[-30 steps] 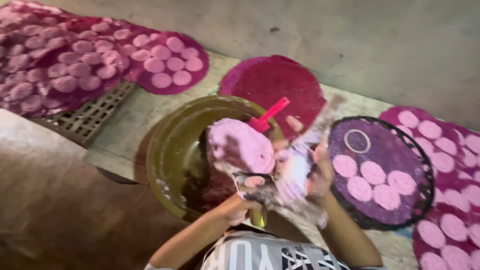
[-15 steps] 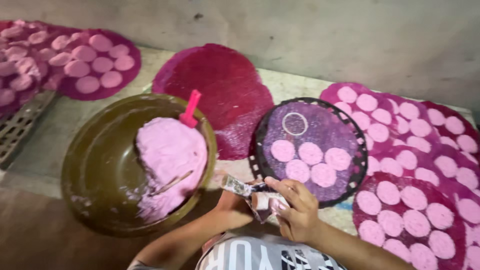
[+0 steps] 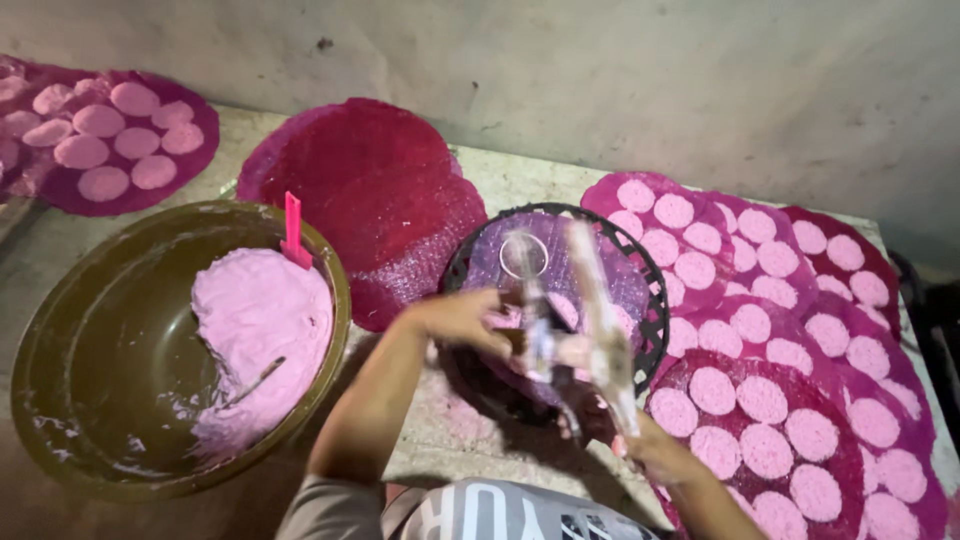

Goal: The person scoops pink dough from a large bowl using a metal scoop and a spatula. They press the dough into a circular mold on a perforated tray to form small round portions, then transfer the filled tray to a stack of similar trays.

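Small food-making workshop: your rough concrete worktop (image 3: 520, 175) against a bare grey wall (image 3: 600, 70), purple mesh trays (image 3: 380, 190) of pink discs (image 3: 765, 450), large bowl (image 3: 100, 330) of pink batter (image 3: 260, 320).

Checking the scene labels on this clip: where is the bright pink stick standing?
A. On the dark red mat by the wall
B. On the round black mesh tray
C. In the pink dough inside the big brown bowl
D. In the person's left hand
C. The pink stick stands upright in the pink dough at the far rim of the brown bowl, well clear of both hands.
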